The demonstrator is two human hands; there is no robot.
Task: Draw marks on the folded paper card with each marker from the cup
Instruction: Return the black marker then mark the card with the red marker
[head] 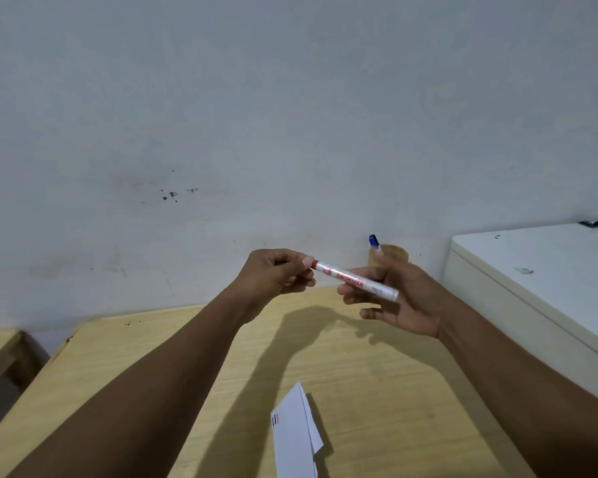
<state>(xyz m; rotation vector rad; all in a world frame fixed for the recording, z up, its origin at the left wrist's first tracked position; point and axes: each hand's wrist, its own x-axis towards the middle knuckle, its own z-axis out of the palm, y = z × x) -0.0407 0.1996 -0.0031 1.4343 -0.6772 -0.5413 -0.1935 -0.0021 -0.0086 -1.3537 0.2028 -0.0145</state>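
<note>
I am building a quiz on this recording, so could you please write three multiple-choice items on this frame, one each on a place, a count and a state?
1. Where does the folded white paper card lie?
A. on the light wooden table
B. on the white cabinet
C. in the cup

2. How many short marks are on the card?
A. none
B. three
C. ten

3. How is the white marker with red lettering held?
A. by both hands
B. lying on the table
C. standing in the wooden cup

Answers: 1 A, the card rests flat on the tabletop; 2 B, three small strokes show at its left edge; 3 A, the left hand pinches its red end while the right hand supports the barrel.
</note>
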